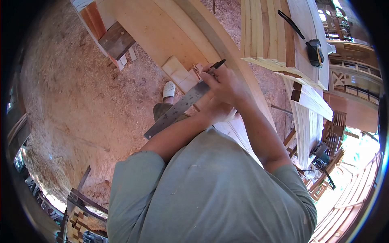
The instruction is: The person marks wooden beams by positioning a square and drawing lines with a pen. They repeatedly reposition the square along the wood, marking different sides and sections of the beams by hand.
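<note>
The right hand [227, 84] is closed around a black pen [219, 64]; I can't tell the left hand's [218, 111] grip. A forearm [178, 135] bump could skew the metal blade [174, 112] (overhanging toward eight o'clock).

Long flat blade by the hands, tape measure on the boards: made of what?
Blade: likely steel, dull grey with dark, rust-like blotches. Tape measure: probably plastic or rubbery case, dark, rounded, moulded-looking. Strap: black, fabric or plastic, too small to tell.
</note>
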A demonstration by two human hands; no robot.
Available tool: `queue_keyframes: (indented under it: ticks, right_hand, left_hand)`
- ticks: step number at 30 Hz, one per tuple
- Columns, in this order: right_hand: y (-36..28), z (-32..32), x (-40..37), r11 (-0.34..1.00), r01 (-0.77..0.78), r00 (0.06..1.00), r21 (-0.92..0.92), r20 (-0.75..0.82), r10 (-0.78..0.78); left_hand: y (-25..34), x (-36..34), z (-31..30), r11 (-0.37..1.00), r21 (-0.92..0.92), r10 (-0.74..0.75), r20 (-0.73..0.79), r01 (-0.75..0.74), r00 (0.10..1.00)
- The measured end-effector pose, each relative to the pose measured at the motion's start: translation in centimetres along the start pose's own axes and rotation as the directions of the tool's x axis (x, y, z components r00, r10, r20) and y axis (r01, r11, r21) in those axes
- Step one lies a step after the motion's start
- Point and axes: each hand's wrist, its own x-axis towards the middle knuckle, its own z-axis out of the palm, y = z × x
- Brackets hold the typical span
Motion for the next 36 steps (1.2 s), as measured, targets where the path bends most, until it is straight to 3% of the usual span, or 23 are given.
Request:
queue_keyframes:
  ticks: [3,6,8,9,11,15,17,20,22,23,25,27,28,30,32,34,36]
  right_hand:
    - [-0.2,-0.4,0.2,1.000,-0.018,0.999,-0.010,0.038,0.019]
    - [0.3,-1.4,0.7,0.997,-0.053,0.999,-0.050,0.002,0.053]
    - [1.8,-1.7,1.2,0.999,-0.032,0.999,-0.030,-0.041,0.031]
    - [2.0,-1.8,1.4,1.000,-0.011,0.996,-0.011,-0.084,0.010]
    - [2.1,-2.2,1.7,0.995,-0.007,0.994,-0.101,-0.110,-0.004]
    - [1.0,-2.2,1.2,0.954,0.002,0.989,-0.299,-0.141,-0.046]
    - [0.6,-1.3,1.0,0.953,0.029,0.987,-0.303,-0.139,-0.075]
    - [0.2,-0.2,0.3,0.928,0.145,0.977,-0.344,-0.098,-0.189]
    - [0.6,0.8,0.1,0.845,0.369,0.905,-0.387,-0.056,-0.421]
    - [0.5,1.6,-0.1,0.844,0.325,0.923,-0.426,-0.051,-0.381]
    - [-0.1,1.6,-0.8,0.841,0.272,0.939,-0.467,-0.061,-0.338]
    - [-1.0,1.1,-1.2,0.975,0.155,0.988,-0.162,0.021,-0.154]
    - [-0.6,1.0,-1.6,0.974,0.156,0.988,-0.164,0.017,-0.155]
    - [1.5,0.3,-2.8,0.951,0.307,0.923,-0.028,-0.234,-0.305]
    - [4.3,-0.9,-4.7,0.949,0.314,0.901,0.022,-0.323,-0.290]
    - [6.9,-1.6,-7.0,0.931,0.308,0.806,-0.197,-0.466,-0.365]
    - [8.9,-1.2,-9.6,0.949,0.134,0.812,-0.284,-0.518,-0.270]
  left_hand:
    - [-0.1,0.2,-0.1,0.999,-0.051,-0.005,-0.003,0.005,1.000]
    - [-0.1,1.1,-0.8,0.998,-0.035,0.055,0.087,-0.052,0.995]
    - [0.4,1.5,-3.3,0.996,0.067,0.037,0.306,-0.061,0.951]
    - [0.1,1.3,-3.1,0.996,0.068,0.038,0.306,-0.061,0.951]
    - [-0.4,0.8,-2.4,0.969,0.167,0.199,-0.104,-0.180,0.974]
    - [-0.3,1.1,-2.1,0.988,0.051,0.149,-0.007,-0.149,0.989]
    - [-0.4,1.5,-0.9,0.958,-0.259,-0.025,0.354,0.124,0.935]
    - [-4.1,-2.4,11.9,0.827,-0.552,-0.193,-0.100,0.107,0.976]
    - [1.5,0.0,-1.0,0.312,-0.899,-0.475,0.132,0.307,0.870]
    - [1.1,-0.2,-1.4,0.346,-0.889,-0.453,0.122,0.301,0.883]
    - [0.2,-0.4,-0.7,0.595,-0.766,-0.326,0.045,0.242,0.944]
    - [-0.9,-0.4,-0.5,0.825,-0.549,-0.170,-0.022,0.130,0.985]
    - [-1.1,-0.3,-0.3,0.916,-0.399,-0.079,-0.057,0.050,0.995]
    - [-1.2,0.3,-0.1,0.982,-0.166,0.066,-0.108,-0.084,0.992]
    - [-1.2,0.4,-0.5,0.986,0.024,0.168,-0.150,-0.167,0.974]
    - [-1.1,0.6,-1.1,0.973,0.130,0.210,-0.173,-0.190,0.962]
    - [-0.8,0.8,-2.5,0.982,0.050,0.185,-0.097,-0.180,0.978]
